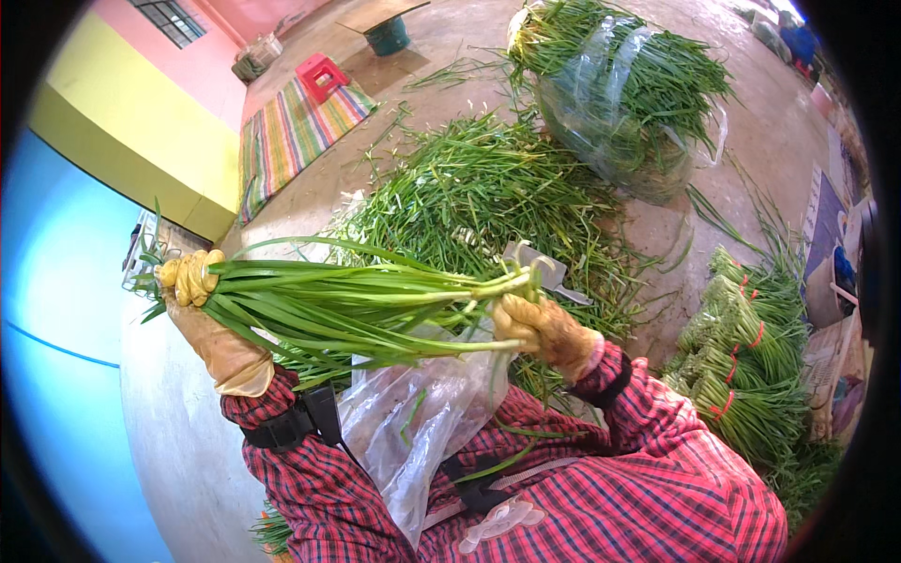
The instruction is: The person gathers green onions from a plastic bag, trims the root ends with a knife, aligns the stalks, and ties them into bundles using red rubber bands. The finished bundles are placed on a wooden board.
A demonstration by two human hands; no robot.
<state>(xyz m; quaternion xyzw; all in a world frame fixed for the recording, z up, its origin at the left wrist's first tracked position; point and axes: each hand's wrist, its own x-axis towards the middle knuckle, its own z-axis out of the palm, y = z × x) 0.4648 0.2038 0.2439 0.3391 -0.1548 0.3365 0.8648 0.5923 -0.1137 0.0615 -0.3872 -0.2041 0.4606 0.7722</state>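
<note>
My left hand (190,278), in a yellowish rubber glove, is closed around the leafy end of a bunch of long green leaf vegetables (338,299), like garlic chives. The bunch lies sideways in front of me, its pale stem ends to the right. My right hand (538,327), gloved too, has its fingers curled at those stem ends; some thin strands hang beside it. A clear plastic sheet (422,415) covers part of my lap. Past my hands a large heap of loose green leaves (479,190) covers the floor, with a flat metal blade (545,271) on it.
A clear plastic bag (598,134) full of greens stands at the back. Bundles tied with red bands (739,345) are stacked on the right. A striped mat (295,141) with a red plastic stool (322,76) lies at the back left, near a yellow and blue wall (70,246).
</note>
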